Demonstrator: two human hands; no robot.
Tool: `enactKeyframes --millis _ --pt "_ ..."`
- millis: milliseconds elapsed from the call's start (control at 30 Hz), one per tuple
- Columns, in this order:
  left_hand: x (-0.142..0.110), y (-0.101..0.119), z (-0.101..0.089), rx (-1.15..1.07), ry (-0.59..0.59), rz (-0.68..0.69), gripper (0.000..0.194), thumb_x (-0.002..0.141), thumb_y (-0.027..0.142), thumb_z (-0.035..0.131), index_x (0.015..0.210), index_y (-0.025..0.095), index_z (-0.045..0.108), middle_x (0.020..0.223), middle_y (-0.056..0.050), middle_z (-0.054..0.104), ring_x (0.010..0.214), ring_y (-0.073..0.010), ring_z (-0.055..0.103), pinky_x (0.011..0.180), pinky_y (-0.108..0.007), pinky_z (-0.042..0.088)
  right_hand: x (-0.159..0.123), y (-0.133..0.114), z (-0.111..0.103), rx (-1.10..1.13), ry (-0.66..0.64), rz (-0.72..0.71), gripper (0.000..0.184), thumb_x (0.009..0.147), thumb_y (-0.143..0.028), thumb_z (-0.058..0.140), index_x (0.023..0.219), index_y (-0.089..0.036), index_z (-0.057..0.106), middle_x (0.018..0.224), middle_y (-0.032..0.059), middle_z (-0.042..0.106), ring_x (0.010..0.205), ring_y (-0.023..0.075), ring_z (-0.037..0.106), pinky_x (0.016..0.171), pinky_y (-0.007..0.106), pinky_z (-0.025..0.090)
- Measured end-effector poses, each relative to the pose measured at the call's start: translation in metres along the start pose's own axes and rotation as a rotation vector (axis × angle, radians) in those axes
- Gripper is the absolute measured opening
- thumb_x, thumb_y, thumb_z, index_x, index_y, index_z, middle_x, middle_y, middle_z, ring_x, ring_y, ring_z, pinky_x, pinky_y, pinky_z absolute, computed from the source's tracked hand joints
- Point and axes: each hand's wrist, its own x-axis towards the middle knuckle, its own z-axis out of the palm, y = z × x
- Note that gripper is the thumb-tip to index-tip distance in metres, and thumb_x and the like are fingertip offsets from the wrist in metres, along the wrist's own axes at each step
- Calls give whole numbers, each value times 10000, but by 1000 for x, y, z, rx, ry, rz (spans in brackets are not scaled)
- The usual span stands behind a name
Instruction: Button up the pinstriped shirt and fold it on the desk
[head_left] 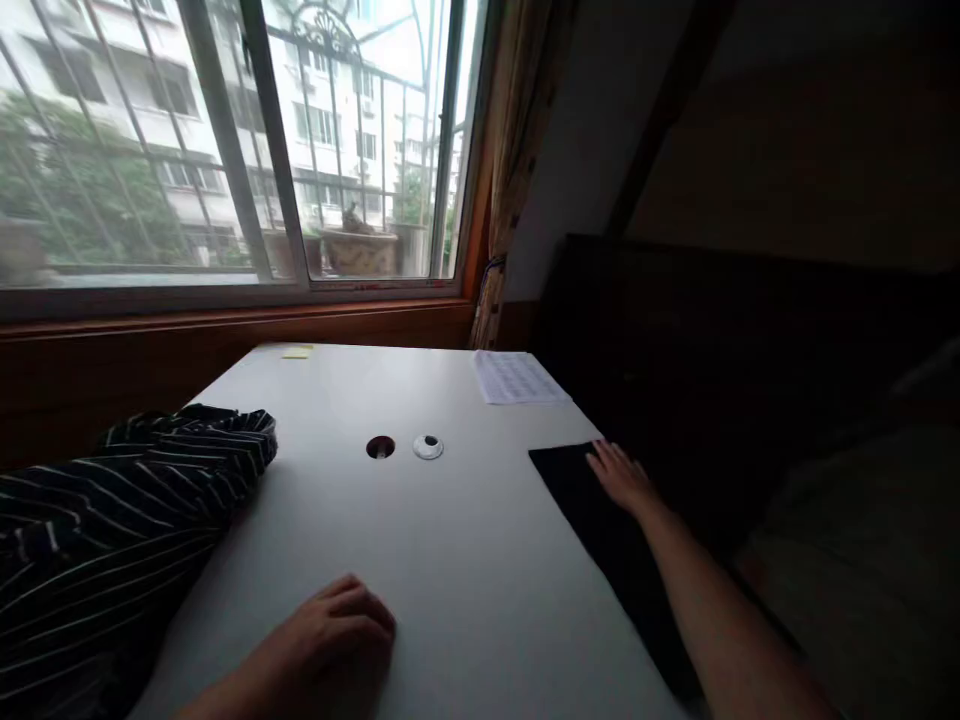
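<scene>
My right hand lies flat with its fingers stretched out, at the far right corner of a folded dark cloth. The cloth stretches along the right edge of the white table. Nearer to me, my left hand rests on the tabletop with its fingers curled in and together. No object shows in it, though its palm side is hidden.
A dark striped garment is heaped over the table's left side. A round cable hole and its loose cover are mid-table. Printed sheets and a yellow sticky note lie near the far edge, below a window.
</scene>
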Motion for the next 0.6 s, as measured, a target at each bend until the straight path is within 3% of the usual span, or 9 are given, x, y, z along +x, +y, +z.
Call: enactKeyframes --millis 233,433,600 --pt "2 8 -10 -10 -13 26 161 995 268 527 1057 257 675 1083 -66 696 987 -190 616 853 -273 505 -11 -12 -2 -6 -8 -15 679 1012 -512 145 1565 -139 271 1638 96 235 1511 299 189 1186 587 199" --pt "2 9 -10 1 -9 27 169 997 276 529 1063 257 683 1094 -69 698 994 -194 617 856 -282 511 -47 -23 0 -3 -22 -68 637 1015 -499 205 1552 -175 317 1642 118 217 1502 301 226 1174 541 259" --pt "0 4 -8 29 -41 16 174 995 277 534 1094 264 676 1119 -66 696 1016 -192 609 875 -289 507 -73 -26 2 -8 -11 -62 657 1003 -561 245 1567 -226 282 1631 152 239 1495 342 231 1157 569 270"
